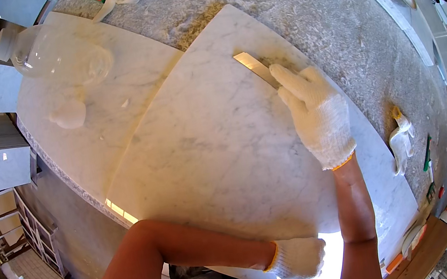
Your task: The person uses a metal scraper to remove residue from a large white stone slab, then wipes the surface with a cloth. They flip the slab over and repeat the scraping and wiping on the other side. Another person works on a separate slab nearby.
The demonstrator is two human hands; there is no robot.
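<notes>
**Blade [254,68] held out by one end over the stone slab [195,144]**

The blade, a flat metal strip, is gripped near one end by the fingers of the right hand [317,115], so that most of its length is left free. From the fingertips it is pointed away and to the left, toward the far corner of the slab, and its gripped end is hidden under the gloved fingers. It is held low and nearly flat, presumably so that its edge can be laid along the stone; whether the stone is touched cannot be told. The right hand is placed near the slab's right edge, where the far part can be reached.

The left hand [300,259] is drawn across the body to the slab's near edge, perhaps for steadying or simply to be out of the way. Its fingers appear curled under; whether anything is clasped in them cannot be told.

The slab is laid cornerwise on the bench [353,67], reaching its left edge. Beside it, toward the bench's far left corner, another slab [146,64] is placed, and on this a clear jug [37,52] is stood, apparently set aside from the right hand's reach. A loose glove [400,145] is left on the bench, beyond the slab's right edge.
</notes>
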